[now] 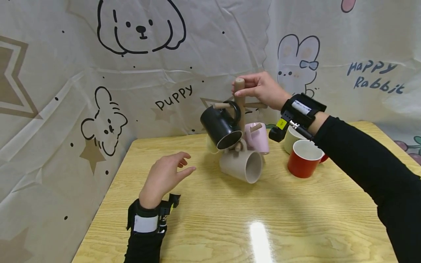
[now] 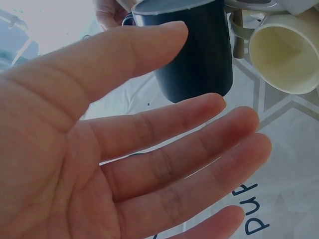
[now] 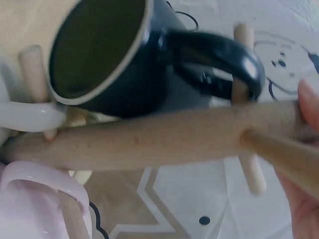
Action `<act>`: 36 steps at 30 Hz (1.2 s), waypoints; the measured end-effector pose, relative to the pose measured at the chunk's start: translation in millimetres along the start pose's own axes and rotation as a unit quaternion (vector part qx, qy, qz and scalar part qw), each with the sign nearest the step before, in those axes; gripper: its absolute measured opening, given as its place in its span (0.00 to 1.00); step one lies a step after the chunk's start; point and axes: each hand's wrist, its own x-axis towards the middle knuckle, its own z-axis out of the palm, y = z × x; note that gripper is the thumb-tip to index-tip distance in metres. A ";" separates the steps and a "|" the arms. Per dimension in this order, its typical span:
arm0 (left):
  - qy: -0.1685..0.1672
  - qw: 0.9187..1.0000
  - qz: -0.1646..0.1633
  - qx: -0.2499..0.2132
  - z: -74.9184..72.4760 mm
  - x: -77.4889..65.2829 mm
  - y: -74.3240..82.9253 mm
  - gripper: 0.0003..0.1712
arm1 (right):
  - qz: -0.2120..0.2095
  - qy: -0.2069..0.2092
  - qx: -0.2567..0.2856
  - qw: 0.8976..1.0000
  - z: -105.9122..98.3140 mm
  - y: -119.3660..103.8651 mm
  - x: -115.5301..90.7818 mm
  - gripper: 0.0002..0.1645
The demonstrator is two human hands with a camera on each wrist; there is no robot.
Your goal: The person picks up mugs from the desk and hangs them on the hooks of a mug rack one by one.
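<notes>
My right hand (image 1: 263, 87) grips the top of a wooden mug tree (image 1: 239, 84), thumb and fingers round its post. From an upper peg hangs a black mug (image 1: 218, 126) by its handle, tilted with its mouth downward. Lower down hang a beige mug (image 1: 234, 164), mouth facing right, and a pink mug (image 1: 260, 140). A cream mug (image 2: 286, 55) shows behind the black one in the left wrist view. To the left of the mugs, my left hand (image 1: 164, 175) is held above the table, fingers loosely extended and holding nothing.
A red mug (image 1: 300, 164) stands upright on the wooden table (image 1: 204, 219) to the right. Just behind it is a pale green mug (image 1: 290, 140), partly hidden by my right wrist gear. A printed cloth (image 1: 210, 47) hangs behind the table.
</notes>
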 end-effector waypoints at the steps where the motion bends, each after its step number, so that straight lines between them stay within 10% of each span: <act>1: 0.001 1.000 -0.001 0.001 0.1 0.0 0.2 0.22 | 0.005 0.008 -0.003 1.000 1.4 -1.4 -1.4 0.22; 23: -0.020 0.999 0.018 -0.022 4.3 -0.5 -1.4 0.19 | 0.034 0.228 -0.146 0.962 42.0 -21.3 -23.1 0.20; 36: -0.025 0.999 0.015 -0.026 4.0 1.0 -2.9 0.19 | 0.021 0.218 -0.136 0.966 41.2 -17.4 -24.6 0.21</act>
